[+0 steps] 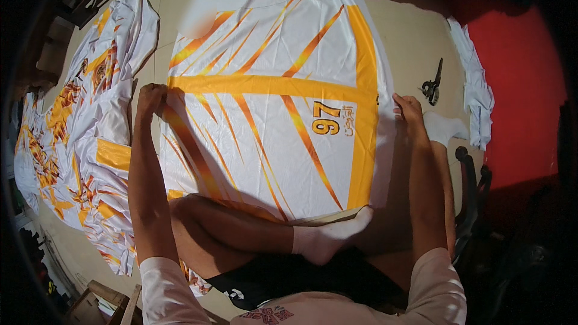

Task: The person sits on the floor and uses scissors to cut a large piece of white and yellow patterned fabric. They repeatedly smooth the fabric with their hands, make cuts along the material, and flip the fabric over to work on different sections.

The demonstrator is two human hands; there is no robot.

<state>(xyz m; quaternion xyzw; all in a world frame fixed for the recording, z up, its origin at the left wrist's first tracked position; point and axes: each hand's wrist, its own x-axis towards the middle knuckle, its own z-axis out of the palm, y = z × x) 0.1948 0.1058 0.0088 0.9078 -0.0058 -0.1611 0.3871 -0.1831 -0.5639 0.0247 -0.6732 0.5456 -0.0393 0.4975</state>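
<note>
Seen from the head camera, I sit cross-legged on a pale floor (415, 36), with a large white fabric panel (277, 114) printed with orange and yellow streaks spread flat in front of my legs. My left hand (150, 97) is clenched on the panel's left edge, fingers curled over the cloth where a broad yellow band meets that edge. My right hand (408, 110) rests on the opposite, right edge, beside the vertical yellow border; its fingers bend down onto the cloth, but I cannot tell whether they pinch it or merely press on it. The panel lies between the two hands, its near edge touching my shins and my white sock (328, 241), its far end running toward the top of the view. To my left, a heap of similar printed pieces (78, 144) lies crumpled on the floor, just beside the panel. To my right, dark scissors (432, 86) lie on the floor near my right hand, and beyond them a strip of white cloth (478, 90) lies along the edge of a red mat (524, 96).
</note>
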